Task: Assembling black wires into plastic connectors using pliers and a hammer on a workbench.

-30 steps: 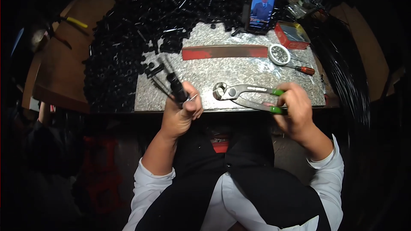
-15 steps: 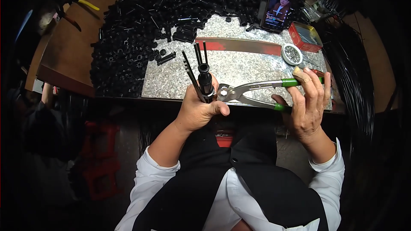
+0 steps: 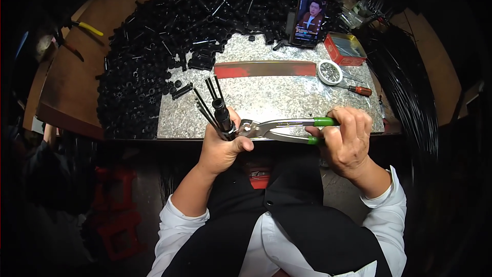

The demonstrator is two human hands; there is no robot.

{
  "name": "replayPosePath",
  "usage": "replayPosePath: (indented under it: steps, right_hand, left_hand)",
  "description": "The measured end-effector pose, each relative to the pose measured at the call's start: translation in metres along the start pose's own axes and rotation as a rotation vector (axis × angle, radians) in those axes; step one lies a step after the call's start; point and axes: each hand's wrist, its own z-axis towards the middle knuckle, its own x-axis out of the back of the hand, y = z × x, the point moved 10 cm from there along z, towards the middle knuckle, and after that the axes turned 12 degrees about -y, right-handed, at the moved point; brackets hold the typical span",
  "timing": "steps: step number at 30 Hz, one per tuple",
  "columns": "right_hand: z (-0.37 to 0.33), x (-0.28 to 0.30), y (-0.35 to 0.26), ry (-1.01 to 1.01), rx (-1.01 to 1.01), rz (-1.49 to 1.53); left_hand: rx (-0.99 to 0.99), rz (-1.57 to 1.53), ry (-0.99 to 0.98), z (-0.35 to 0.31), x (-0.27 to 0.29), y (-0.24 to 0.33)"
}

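Observation:
My left hand (image 3: 216,150) is wrapped round a black tubular part (image 3: 221,111) held upright at the table's front edge. Thin black rods (image 3: 205,106) fan up beside it. My right hand (image 3: 352,136) is closed round the green-handled pincers (image 3: 279,126), fingers curled over the upper grip and the lower grip partly hidden. The pincers lie sideways between my hands. Their metal head meets the lower end of the tubular part, by my left thumb. Exactly what the jaws bite on is hidden.
Black plastic parts (image 3: 143,61) are heaped across the back and left. A red-brown strip (image 3: 266,68), a white bowl of small metal pieces (image 3: 329,73), a red tin (image 3: 346,49), a screwdriver (image 3: 360,91) and a propped phone (image 3: 309,18) are on the speckled board (image 3: 256,97). Black rods (image 3: 410,92) hang at right.
The pincers' handles have come closer together as my right fingers curled in from a stretched grip. The view has shifted, so the table sits lower and further left.

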Motion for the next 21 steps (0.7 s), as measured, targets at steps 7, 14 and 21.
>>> replayPosePath:
  steps: [7,14,21]
  right_hand:
    - [-0.006,-0.02,0.009,-0.256,-0.036,0.481]
    - [-0.04,-0.063,-0.008,-0.765,-0.127,1.226]
    - [-0.097,-0.071,-0.068,-1.467,-0.43,2.311]
  left_hand:
    - [-0.089,0.017,0.08,-0.007,0.006,0.013]
    - [-0.195,0.05,-0.098,-0.014,-0.016,0.027]
    - [-0.122,0.017,-0.351,-0.006,-0.047,0.034]
